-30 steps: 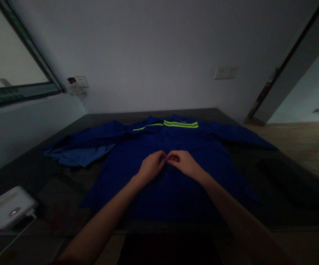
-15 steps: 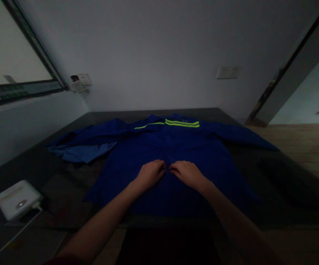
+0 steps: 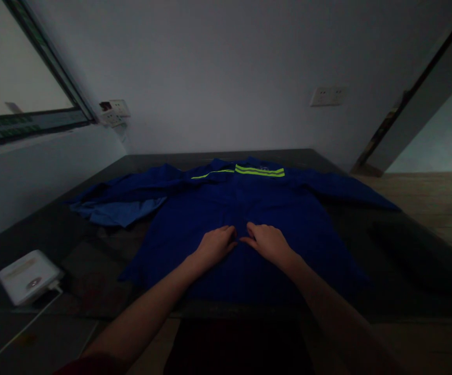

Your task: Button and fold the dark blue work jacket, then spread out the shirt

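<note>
A dark blue work jacket with yellow-green stripes across its chest lies front up, its collar toward the wall and its sleeves spread sideways. Over the centre front is my left hand, its fingers curled down on the cloth at the front seam; whatever small part they pinch is hidden. Just across the seam, my right hand rests low over the cloth. Its thumb points left, with a gap between it and the bent fingers, and nothing shows in that gap. The two hands are close but apart.
The jacket lies on a dark table. On the left stands a white box-shaped device with a white cable. A dark flat item lies at the right. Wall sockets sit above the table's back edge.
My right thumb and fingers have spread apart, and the right fingertips have shifted slightly away from the left hand. The left hand stays nearly in place. The jacket lies as before; the view has tilted slightly.
</note>
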The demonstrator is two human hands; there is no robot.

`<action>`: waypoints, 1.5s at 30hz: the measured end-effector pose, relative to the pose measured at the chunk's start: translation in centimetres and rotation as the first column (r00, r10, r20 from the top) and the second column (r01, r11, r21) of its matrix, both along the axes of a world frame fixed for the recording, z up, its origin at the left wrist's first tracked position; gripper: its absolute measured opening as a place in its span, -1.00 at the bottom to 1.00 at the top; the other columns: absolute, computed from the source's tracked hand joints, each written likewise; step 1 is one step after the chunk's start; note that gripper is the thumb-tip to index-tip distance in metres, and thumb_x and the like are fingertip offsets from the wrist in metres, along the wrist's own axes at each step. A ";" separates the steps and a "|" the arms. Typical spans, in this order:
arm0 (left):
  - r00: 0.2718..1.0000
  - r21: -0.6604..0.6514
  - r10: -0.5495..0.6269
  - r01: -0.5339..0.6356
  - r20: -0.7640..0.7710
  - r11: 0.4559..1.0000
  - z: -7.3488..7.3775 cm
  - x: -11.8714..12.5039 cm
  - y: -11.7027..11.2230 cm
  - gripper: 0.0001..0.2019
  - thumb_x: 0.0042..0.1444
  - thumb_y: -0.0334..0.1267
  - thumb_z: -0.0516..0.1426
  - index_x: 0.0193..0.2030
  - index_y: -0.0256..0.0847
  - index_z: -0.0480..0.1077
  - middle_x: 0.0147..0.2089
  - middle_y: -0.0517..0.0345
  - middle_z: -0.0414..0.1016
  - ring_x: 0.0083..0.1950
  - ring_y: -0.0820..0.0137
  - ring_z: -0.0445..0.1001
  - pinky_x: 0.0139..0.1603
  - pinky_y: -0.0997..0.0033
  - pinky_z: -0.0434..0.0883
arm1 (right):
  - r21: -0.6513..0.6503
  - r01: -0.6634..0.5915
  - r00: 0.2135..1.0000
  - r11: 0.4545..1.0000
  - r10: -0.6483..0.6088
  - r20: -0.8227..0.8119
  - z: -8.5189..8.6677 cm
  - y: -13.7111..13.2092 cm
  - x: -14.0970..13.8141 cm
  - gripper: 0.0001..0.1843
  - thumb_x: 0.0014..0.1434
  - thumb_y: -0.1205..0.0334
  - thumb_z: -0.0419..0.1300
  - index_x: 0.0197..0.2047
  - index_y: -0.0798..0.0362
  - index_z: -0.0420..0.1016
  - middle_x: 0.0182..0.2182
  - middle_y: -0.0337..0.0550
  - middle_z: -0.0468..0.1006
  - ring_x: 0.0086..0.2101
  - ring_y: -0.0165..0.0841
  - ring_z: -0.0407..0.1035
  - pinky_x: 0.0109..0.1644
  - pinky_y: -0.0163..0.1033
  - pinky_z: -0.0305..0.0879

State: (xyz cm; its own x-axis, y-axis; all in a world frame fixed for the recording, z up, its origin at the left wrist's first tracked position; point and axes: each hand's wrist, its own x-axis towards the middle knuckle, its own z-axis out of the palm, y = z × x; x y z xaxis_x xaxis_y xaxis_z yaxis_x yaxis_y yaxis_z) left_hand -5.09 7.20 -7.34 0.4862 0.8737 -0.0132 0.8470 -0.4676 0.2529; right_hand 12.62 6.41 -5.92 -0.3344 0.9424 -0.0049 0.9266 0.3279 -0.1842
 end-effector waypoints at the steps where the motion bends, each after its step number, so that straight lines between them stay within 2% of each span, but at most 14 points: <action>1: 1.000 0.000 -0.001 0.001 0.001 1.000 0.0 0.1 -0.1 -0.83 0.15 -0.25 0.09 -0.11 -0.14 0.32 -0.12 0.07 0.47 -0.18 0.28 0.49 -0.29 0.42 0.34 | -0.007 0.013 0.999 1.000 -0.013 -0.039 0.1 0.0 0.2 -0.79 0.18 0.04 0.15 -0.28 0.01 0.36 -0.38 -0.11 0.54 -0.37 -0.25 0.45 -0.41 -0.30 0.10; 4: 1.000 0.000 -0.008 0.008 0.007 1.000 0.0 0.3 -0.2 -0.86 0.17 -0.27 0.07 -0.12 -0.16 0.30 -0.12 0.06 0.48 -0.17 0.28 0.49 -0.27 0.43 0.34 | -0.039 0.013 0.989 0.999 -0.019 -0.150 0.4 0.2 0.8 -0.89 0.09 0.28 0.21 -0.29 -0.02 0.33 -0.41 -0.22 0.50 -0.39 -0.34 0.40 -0.43 -0.33 0.02; 7: 1.000 -0.002 -0.005 0.005 -0.011 1.000 0.1 0.3 -0.3 -0.88 0.17 -0.28 0.07 -0.14 -0.16 0.30 -0.14 0.06 0.48 -0.17 0.28 0.49 -0.27 0.42 0.34 | -0.063 0.030 0.970 0.998 -0.044 -0.240 0.8 0.5 1.5 -0.74 0.02 0.44 0.16 -0.21 -0.04 0.31 -0.41 -0.28 0.47 -0.42 -0.40 0.36 -0.42 -0.35 0.00; 12: 0.998 0.044 0.005 -0.002 -0.068 0.999 -0.1 0.3 -0.4 -0.89 0.19 -0.23 0.05 -0.18 -0.16 0.31 -0.18 0.06 0.48 -0.22 0.26 0.48 -0.32 0.40 0.32 | -0.035 0.185 0.937 0.982 -0.187 -0.294 1.1 0.9 2.8 -0.50 0.00 0.48 0.17 0.02 -0.01 0.24 -0.37 -0.23 0.48 -0.36 -0.36 0.39 -0.37 -0.34 0.07; 14: 0.998 0.053 0.005 -0.002 -0.057 0.999 0.0 0.4 -0.5 -0.90 0.19 -0.23 0.05 -0.20 -0.15 0.31 -0.20 0.08 0.48 -0.24 0.28 0.48 -0.33 0.42 0.31 | 0.017 0.252 0.937 0.968 -0.239 -0.254 1.2 1.1 3.5 -0.56 0.02 0.45 0.20 -0.01 0.02 0.30 -0.36 -0.19 0.48 -0.33 -0.32 0.40 -0.34 -0.31 0.10; 18: 1.000 0.071 0.017 -0.019 0.024 0.997 0.5 0.4 -0.6 -0.92 0.21 -0.23 0.03 -0.22 -0.14 0.31 -0.21 0.11 0.49 -0.24 0.31 0.47 -0.32 0.44 0.29 | 0.079 0.315 0.934 0.946 -0.294 -0.202 1.6 1.2 4.5 -0.86 0.05 0.38 0.20 -0.26 0.02 0.46 -0.37 -0.16 0.49 -0.35 -0.31 0.39 -0.34 -0.28 0.13; 22: 0.992 0.044 0.041 -0.046 0.116 0.998 0.8 0.4 -0.6 -0.92 0.21 -0.24 0.03 -0.19 -0.13 0.30 -0.23 0.12 0.51 -0.25 0.31 0.48 -0.33 0.44 0.28 | 0.098 0.257 0.923 0.962 -0.214 -0.320 2.1 1.3 4.4 -0.93 0.04 0.34 0.22 -0.36 0.02 0.51 -0.35 -0.17 0.50 -0.33 -0.33 0.40 -0.30 -0.28 0.19; 27: 0.981 0.016 0.052 -0.056 0.185 0.998 0.8 0.3 -0.4 -0.92 0.18 -0.27 0.06 -0.19 -0.13 0.33 -0.24 0.15 0.52 -0.26 0.34 0.49 -0.32 0.47 0.28 | -0.081 0.093 0.800 0.992 -0.122 -0.588 1.9 1.3 3.1 -0.90 0.04 0.37 0.19 -0.34 0.06 0.51 -0.40 -0.18 0.56 -0.36 -0.36 0.44 -0.27 -0.31 0.27; 30: 0.964 0.038 0.024 -0.035 0.264 0.999 0.7 0.3 -0.3 -0.93 0.18 -0.28 0.06 -0.21 -0.13 0.34 -0.27 0.17 0.52 -0.27 0.37 0.48 -0.31 0.49 0.28 | -0.176 -0.018 0.761 0.984 -0.100 -0.641 1.1 1.2 2.2 -0.81 -0.02 0.48 0.16 -0.31 0.10 0.51 -0.37 -0.15 0.57 -0.35 -0.38 0.45 -0.25 -0.33 0.31; 34: 0.940 0.031 0.022 -0.035 0.341 0.999 0.5 0.3 -0.2 -0.93 0.15 -0.28 0.08 -0.24 -0.15 0.37 -0.31 0.19 0.52 -0.31 0.39 0.47 -0.33 0.50 0.28 | -0.236 -0.136 0.776 0.962 -0.045 -0.630 0.1 1.1 1.4 -0.58 -0.19 0.64 0.11 -0.25 0.12 0.50 -0.37 -0.20 0.56 -0.37 -0.43 0.42 -0.30 -0.39 0.30; 37: 0.914 -0.024 0.046 -0.039 0.403 0.999 0.5 0.3 -0.2 -0.92 0.11 -0.30 0.10 -0.25 -0.17 0.40 -0.32 0.18 0.52 -0.29 0.39 0.48 -0.31 0.49 0.31 | -0.223 -0.125 0.776 0.967 -0.045 -0.630 -0.1 1.1 1.2 -0.62 -0.19 0.61 0.14 -0.27 0.12 0.52 -0.39 -0.21 0.56 -0.38 -0.43 0.41 -0.30 -0.38 0.30; 41: 0.835 -0.151 0.103 -0.024 0.541 0.988 0.5 0.4 -0.1 -0.89 0.00 -0.36 0.16 -0.27 -0.22 0.42 -0.36 0.19 0.51 -0.34 0.43 0.47 -0.33 0.52 0.34 | -0.183 -0.050 0.753 0.982 -0.083 -0.652 -0.2 1.2 1.0 -0.76 -0.09 0.48 0.22 -0.30 0.09 0.57 -0.42 -0.18 0.58 -0.36 -0.37 0.45 -0.28 -0.32 0.33; 45: 0.797 -0.181 0.130 -0.027 0.590 0.983 0.6 0.5 -0.2 -0.90 -0.05 -0.39 0.19 -0.33 -0.24 0.42 -0.40 0.22 0.50 -0.37 0.46 0.46 -0.37 0.55 0.33 | -0.075 0.024 0.795 0.997 -0.065 -0.603 -0.1 0.9 0.3 -0.77 -0.04 0.47 0.21 -0.30 0.03 0.59 -0.36 -0.17 0.61 -0.32 -0.33 0.46 -0.21 -0.28 0.33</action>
